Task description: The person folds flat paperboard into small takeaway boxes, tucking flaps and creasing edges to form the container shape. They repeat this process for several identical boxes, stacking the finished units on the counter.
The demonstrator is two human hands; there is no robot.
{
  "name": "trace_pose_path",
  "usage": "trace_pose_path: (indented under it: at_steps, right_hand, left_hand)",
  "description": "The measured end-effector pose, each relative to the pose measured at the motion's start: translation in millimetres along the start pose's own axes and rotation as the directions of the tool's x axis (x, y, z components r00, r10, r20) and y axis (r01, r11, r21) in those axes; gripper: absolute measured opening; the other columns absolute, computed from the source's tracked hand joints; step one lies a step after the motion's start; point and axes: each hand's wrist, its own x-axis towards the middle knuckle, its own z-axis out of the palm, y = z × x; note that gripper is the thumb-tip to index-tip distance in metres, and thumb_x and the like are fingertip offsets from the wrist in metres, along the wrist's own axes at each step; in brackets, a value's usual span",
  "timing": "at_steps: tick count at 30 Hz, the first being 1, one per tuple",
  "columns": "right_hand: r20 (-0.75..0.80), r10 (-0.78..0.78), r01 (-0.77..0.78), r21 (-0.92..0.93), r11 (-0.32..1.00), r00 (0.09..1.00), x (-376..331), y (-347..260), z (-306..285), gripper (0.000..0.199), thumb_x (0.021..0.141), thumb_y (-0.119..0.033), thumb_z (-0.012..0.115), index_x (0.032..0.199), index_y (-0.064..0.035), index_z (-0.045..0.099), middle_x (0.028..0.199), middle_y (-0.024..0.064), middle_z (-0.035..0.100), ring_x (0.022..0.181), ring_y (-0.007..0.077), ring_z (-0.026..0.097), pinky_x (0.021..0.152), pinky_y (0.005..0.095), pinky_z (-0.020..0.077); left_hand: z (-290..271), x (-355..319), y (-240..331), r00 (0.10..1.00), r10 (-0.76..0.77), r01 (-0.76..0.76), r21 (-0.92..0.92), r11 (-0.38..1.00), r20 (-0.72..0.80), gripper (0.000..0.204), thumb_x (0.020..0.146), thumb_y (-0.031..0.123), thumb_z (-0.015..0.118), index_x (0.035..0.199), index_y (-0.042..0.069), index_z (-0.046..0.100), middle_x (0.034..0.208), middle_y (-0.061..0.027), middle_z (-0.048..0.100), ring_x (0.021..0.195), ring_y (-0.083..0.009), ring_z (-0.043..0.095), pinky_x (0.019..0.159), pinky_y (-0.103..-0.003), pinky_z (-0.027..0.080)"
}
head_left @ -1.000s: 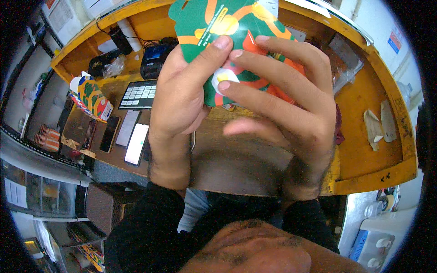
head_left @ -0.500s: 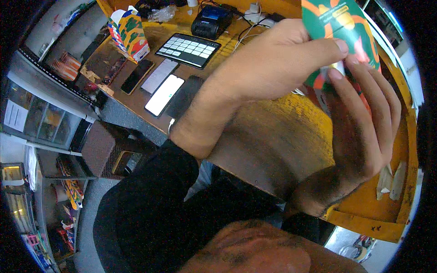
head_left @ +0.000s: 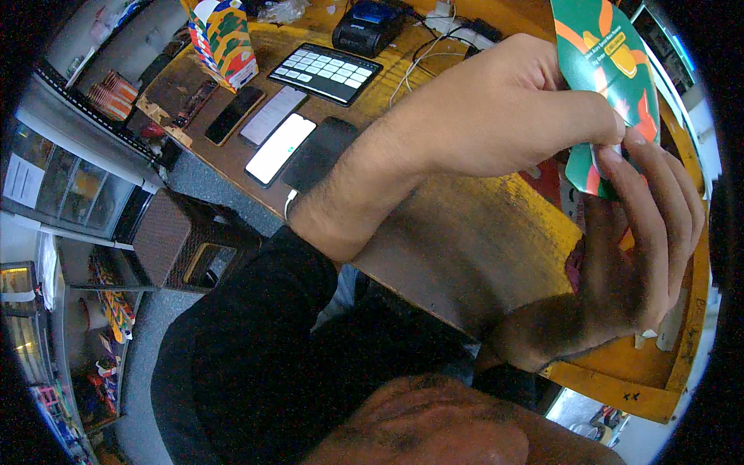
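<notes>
between my two hands, held up above the counter (head_left: 496,232), is a flat green packet (head_left: 612,70) with orange and yellow shapes printed on it. my left hand (head_left: 504,116) is closed around its left edge, the thumb pressed on the front face near the lower corner. my right hand (head_left: 643,240) comes from below, the fingers (head_left: 659,186) curled up to the bottom edge of the packet, where a small white part shows between the fingertips; i cannot tell exactly what this part is. both hands are grasping the packet, none is free.

i judge the packet is light and thin, like printed card or a foil sachet. it keeps its flat shape, so it seems a little stiff, but it would bend or crease if pressed in the middle. the surface looks glossy, so perhaps slippery; a pinch on the edges with thumb against fingers, as now, is the safe hold. it does not look fragile, but the lower corner could tear if pulled hard.

far to the left of my left hand, on the counter, lie several phones (head_left: 280,147) side by side, a tablet (head_left: 325,71) with a grid on the screen, a small black printer (head_left: 368,25) and a colourful carton (head_left: 221,39). they are well apart from the hands.
</notes>
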Motion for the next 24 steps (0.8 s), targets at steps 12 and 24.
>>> trace_pose_path:
  at_steps: [12,24]
  right_hand:
    - [-0.214,0.19,-0.175,0.087,0.981,0.958,-13.2,3.7,9.7,0.013,0.091,-0.005,0.078,0.102,0.0013,0.08,0.105,0.0127,0.063,0.097,0.0239,0.058,0.09,0.0342,0.0481]
    - [-0.231,0.421,-0.3,0.422,0.856,0.877,-16.1,2.0,18.3,0.019,0.082,-0.016,0.085,0.094,-0.0022,0.079,0.111,0.0098,0.054,0.104,0.0206,0.052,0.089,0.0297,0.0416]
  left_hand:
    - [-3.5,5.4,6.0,0.993,0.113,-0.113,-0.008,0.994,-0.018,0.028,0.097,0.025,0.075,0.109,-0.001,0.076,0.098,-0.0109,0.079,0.082,-0.0163,0.076,0.073,-0.032,0.064]
    - [9.3,0.5,13.6,0.981,-0.03,-0.029,-0.298,0.954,-0.192,0.026,0.101,0.018,0.068,0.117,-0.003,0.071,0.104,-0.011,0.077,0.089,-0.0177,0.077,0.079,-0.029,0.061]
